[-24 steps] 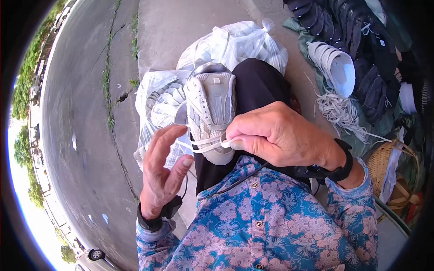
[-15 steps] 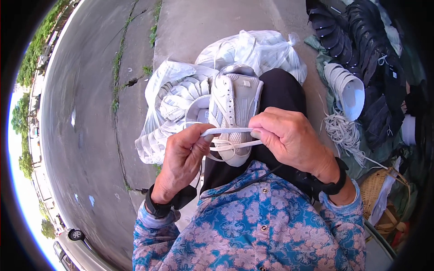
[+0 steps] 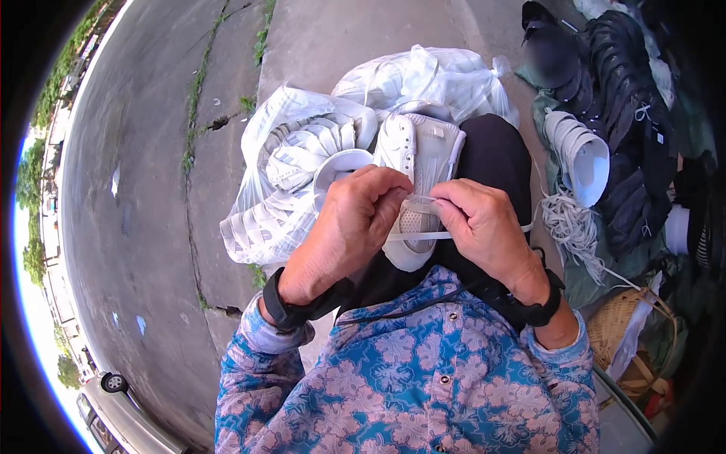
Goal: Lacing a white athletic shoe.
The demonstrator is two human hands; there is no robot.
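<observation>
A white and beige shoe upper (image 3: 425,147) lies across my lap, its toe toward me and a row of eyelets along one side. Over its toe part, my left hand (image 3: 359,212) pinches one part of a white shoelace (image 3: 420,236). My right hand (image 3: 484,231) is closed on the lace just to the right, thumb and forefinger together. A short stretch of lace runs between the two hands. A lower loop of it crosses the toe and passes toward my right knee. The fingertips of my left hand are partly hidden behind the hand.
Clear plastic bags (image 3: 299,110) of stacked pale uppers stand beyond my knees. To the right lie a heap of white laces (image 3: 572,223), nested white uppers (image 3: 576,155) and stacks of black uppers (image 3: 628,98). A wicker basket (image 3: 616,325) sits at lower right.
Both hands have moved away from my body toward the eyelets, and the lace between them is shorter. The shoe upper has shifted slightly right in view.
</observation>
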